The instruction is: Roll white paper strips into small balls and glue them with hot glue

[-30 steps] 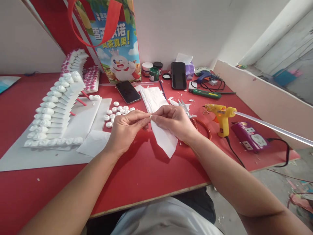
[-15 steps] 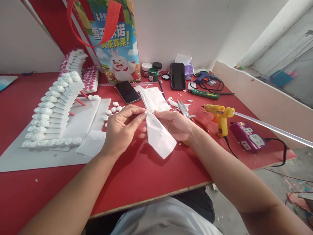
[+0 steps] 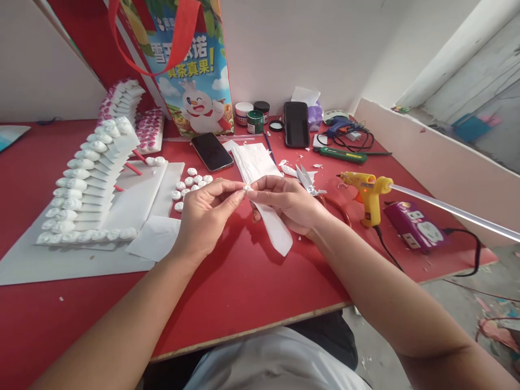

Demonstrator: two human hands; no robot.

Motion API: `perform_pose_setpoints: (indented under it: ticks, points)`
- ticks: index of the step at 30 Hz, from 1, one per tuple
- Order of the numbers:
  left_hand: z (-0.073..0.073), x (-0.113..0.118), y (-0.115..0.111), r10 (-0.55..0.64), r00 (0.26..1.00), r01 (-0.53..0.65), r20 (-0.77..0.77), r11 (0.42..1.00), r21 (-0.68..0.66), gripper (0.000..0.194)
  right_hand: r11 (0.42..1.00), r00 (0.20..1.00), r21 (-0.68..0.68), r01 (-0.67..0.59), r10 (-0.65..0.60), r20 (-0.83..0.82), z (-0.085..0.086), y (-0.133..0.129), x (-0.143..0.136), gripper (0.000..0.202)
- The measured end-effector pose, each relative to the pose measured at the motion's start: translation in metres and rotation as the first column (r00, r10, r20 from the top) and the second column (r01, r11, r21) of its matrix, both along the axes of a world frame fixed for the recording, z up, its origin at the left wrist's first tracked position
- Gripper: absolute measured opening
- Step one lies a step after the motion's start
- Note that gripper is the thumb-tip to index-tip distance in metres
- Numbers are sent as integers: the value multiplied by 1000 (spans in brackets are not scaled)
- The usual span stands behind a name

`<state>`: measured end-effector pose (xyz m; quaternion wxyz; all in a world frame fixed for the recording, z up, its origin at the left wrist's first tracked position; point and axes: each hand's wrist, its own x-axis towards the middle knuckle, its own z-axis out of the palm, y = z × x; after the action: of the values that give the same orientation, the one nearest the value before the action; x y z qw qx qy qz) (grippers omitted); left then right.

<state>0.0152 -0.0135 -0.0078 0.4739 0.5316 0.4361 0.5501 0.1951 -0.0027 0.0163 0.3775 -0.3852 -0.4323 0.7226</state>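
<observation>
Over the front middle of the glossy red tabletop (image 3: 227, 303), both bare hands meet on one soft-looking white paper strip (image 3: 275, 226); the step in hand is judged to be the rolling of one end of this strip into a small, tight coil (image 3: 247, 188).

The left hand (image 3: 208, 212) has its thumb and forefinger closed to a fine pinch, with the coil caught at the very tips; the right hand (image 3: 293, 205) pinches just beside it, thumb on top, gripping the strip where it leaves the coil; its lower fingers are curled beneath, partly hidden, and their exact contact cannot be told.

The coil lies between the two sets of fingertips; the remaining length of strip slants from there under the right thumb toward the person, its free end hanging to the right of centre, apparently above the surface.

In this inspector's judgement, any further turn calls for a light, steady left pinch, with the right hand feeding the strip and folding its edge outward; too firm a squeeze could flatten the coil, too loose a hold could let it unwind.

Near the left hand, small white rolled paper rosettes (image 3: 197, 179) stand grouped; beyond the hands lies a flat stack of white paper (image 3: 257, 162); silver-bladed scissors (image 3: 305, 180) lie just past the right hand; a yellow plastic glue gun (image 3: 369, 203) stands farther right.
</observation>
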Motion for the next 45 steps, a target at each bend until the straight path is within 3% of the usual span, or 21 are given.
perform_pose_setpoints:
  ticks: [5,8,10,14,17,21,24,27,31,35,37,45]
  points:
    - [-1,0,2,22,998,-17,63,997,-79,15,958,957,281,53,-129,260,1,-4,-4,31]
    - [0,-1,3,52,998,-50,28,996,-79,15,855,868,517,33,-280,409,0,-4,-4,18]
    - [2,0,2,51,999,-51,-6,997,-65,15,812,796,584,24,-369,480,-2,-3,-3,14]
    - [2,3,0,13,1000,-14,-11,995,-100,12,834,762,551,24,-372,530,-5,-2,0,13]
    - [1,2,2,6,999,-1,50,993,-119,13,859,835,508,62,-324,445,-1,-3,1,16]
    - [2,-2,4,-31,988,49,151,992,-113,11,990,988,85,113,-121,93,7,1,5,24]
    - [4,-3,3,-72,981,92,180,990,-106,12,988,992,-145,48,-64,-106,5,5,7,21]
    - [6,-2,2,-104,980,120,169,989,-86,13,967,979,-223,-120,77,-190,2,6,7,22]
    - [8,0,0,-196,967,207,160,977,-53,11,939,939,-248,-238,158,-304,3,3,4,17]
    - [8,1,0,-174,973,183,153,982,-53,10,952,939,-229,-205,125,-320,6,1,2,15]
    - [6,1,1,-121,982,133,143,988,-74,12,968,955,-195,-157,99,-279,7,0,2,11]
    - [1,0,2,-17,994,31,105,990,-135,20,997,1000,66,26,-27,5,1,-2,-3,31]
